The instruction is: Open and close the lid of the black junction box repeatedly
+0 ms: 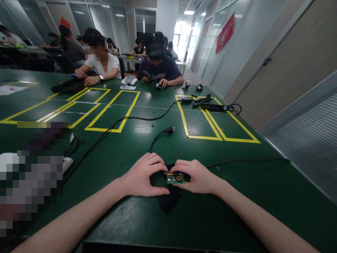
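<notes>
A small green circuit board (171,179) with copper-wound coils and thin blue and yellow wires is held above the table, in front of me. My right hand (198,176) grips its right side between thumb and fingers. From the left, my left hand (144,176) curves toward the board. Its index fingertip is at the wires on the board's left edge, while its thumb stands apart below, leaving a wide gap. Beneath the board lies a dark, flat piece (170,202) whose kind I cannot make out.
On the green table (126,218), a plug (170,130) on a black cord points right beyond my hands. A long black cable (137,118) crosses to a heap of dark tools (210,105). Blurred items (34,186) lie left. Two people (160,70) (102,58) work across the table.
</notes>
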The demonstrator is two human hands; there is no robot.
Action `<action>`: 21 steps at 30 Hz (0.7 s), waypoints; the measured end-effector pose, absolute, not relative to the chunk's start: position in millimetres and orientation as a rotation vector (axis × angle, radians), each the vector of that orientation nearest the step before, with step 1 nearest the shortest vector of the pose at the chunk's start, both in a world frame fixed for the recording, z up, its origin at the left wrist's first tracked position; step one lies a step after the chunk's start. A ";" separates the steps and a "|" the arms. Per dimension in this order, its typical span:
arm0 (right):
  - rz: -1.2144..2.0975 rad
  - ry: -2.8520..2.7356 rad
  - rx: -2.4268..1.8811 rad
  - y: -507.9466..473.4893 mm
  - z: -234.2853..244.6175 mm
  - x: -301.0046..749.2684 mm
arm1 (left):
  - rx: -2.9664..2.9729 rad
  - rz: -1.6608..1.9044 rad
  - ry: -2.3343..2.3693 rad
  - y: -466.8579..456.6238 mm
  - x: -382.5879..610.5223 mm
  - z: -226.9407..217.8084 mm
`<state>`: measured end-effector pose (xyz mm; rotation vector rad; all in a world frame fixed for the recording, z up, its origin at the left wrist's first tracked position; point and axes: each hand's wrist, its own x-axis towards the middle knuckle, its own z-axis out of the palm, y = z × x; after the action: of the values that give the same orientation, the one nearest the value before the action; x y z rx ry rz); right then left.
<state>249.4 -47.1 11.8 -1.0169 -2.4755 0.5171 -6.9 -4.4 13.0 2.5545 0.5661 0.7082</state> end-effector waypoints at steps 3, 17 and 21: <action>0.478 -2.452 -1.020 -45.1 8.0 251.2 | 2.559 0.655 0.591 -8.2 -2.7 10.8; 0.443 -2.441 -0.888 -43.5 6.3 252.7 | 2.549 0.553 0.685 -4.6 -6.2 13.4; 0.435 -2.448 -0.913 -40.0 5.3 253.8 | 2.559 0.525 0.695 -6.6 -5.4 10.5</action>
<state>253.8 -40.0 5.3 -0.9132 -2.4484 0.4347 -5.4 -6.6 10.5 2.5585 0.6947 0.5246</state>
